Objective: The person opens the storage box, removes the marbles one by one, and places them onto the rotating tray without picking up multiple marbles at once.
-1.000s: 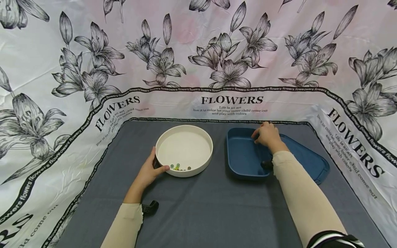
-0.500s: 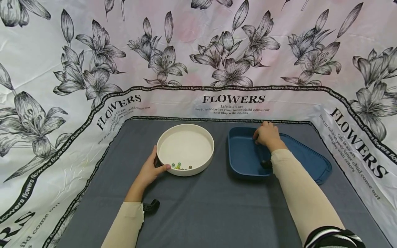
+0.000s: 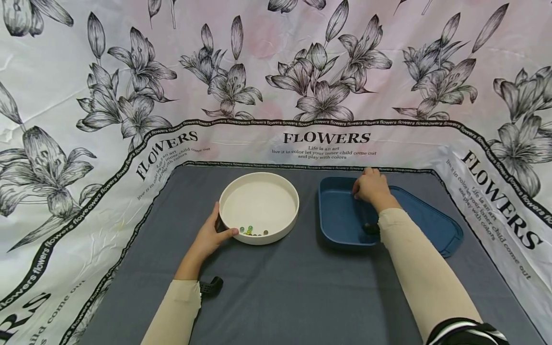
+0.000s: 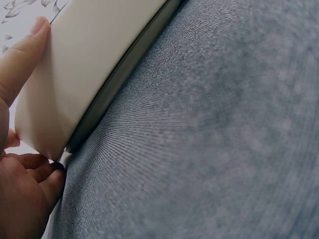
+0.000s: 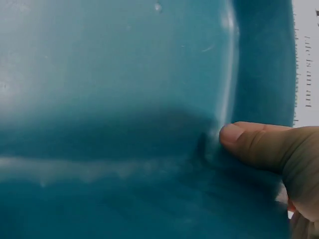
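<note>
A round cream dish point(image 3: 258, 196) stands on the left of the grey cloth, with several small glass marbles point(image 3: 249, 231) gathered along its near edge. My left hand point(image 3: 210, 235) holds the dish at its near-left side. In the left wrist view its thumb point(image 4: 22, 62) lies against the dish's wall, and the other fingers reach to the bottom edge. A blue rectangular tray point(image 3: 342, 230) is on the right. My right hand point(image 3: 372, 186) grips its far-right corner, thumb point(image 5: 249, 144) on the inside; its other fingers are mostly hidden. No marble shows inside the tray.
A flat blue piece point(image 3: 424, 220), like a lid or second tray, lies right of the tray, partly behind the right forearm. Grey cloth point(image 3: 293, 292) covers the surface. A white flower-printed sheet point(image 3: 241, 143) rises at the back and sides.
</note>
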